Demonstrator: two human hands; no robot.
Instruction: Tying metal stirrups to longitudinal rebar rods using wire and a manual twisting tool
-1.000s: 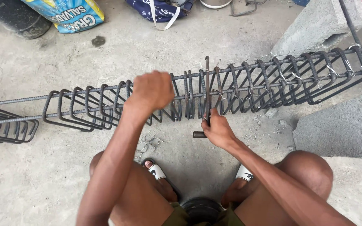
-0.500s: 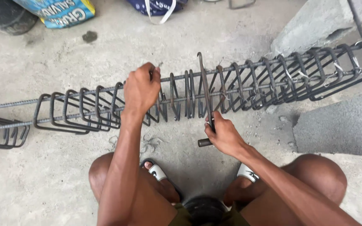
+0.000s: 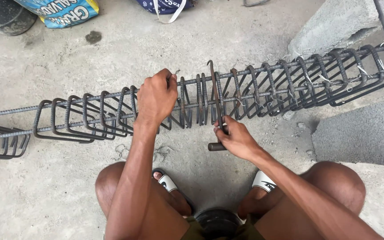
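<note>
Left hand (image 3: 156, 95) clenched over top bar of rebar cage (image 3: 90, 116), forearm reaching up from the knee; thin tie wire (image 3: 175, 72) poking out past the fingertips. Right hand (image 3: 236, 141) gripping hooked tying tool (image 3: 216, 104), hook raised above the cage, wrist bent inward. Cage lying across concrete floor, right end by grey block (image 3: 338, 24). Blue-and-yellow sack (image 3: 63, 11) top left; dark blue bag (image 3: 165, 5) top centre.

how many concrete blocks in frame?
2. One grey concrete block at top right behind the rebar cage; one grey concrete block at right, in front. Others may lie out of frame.
</note>
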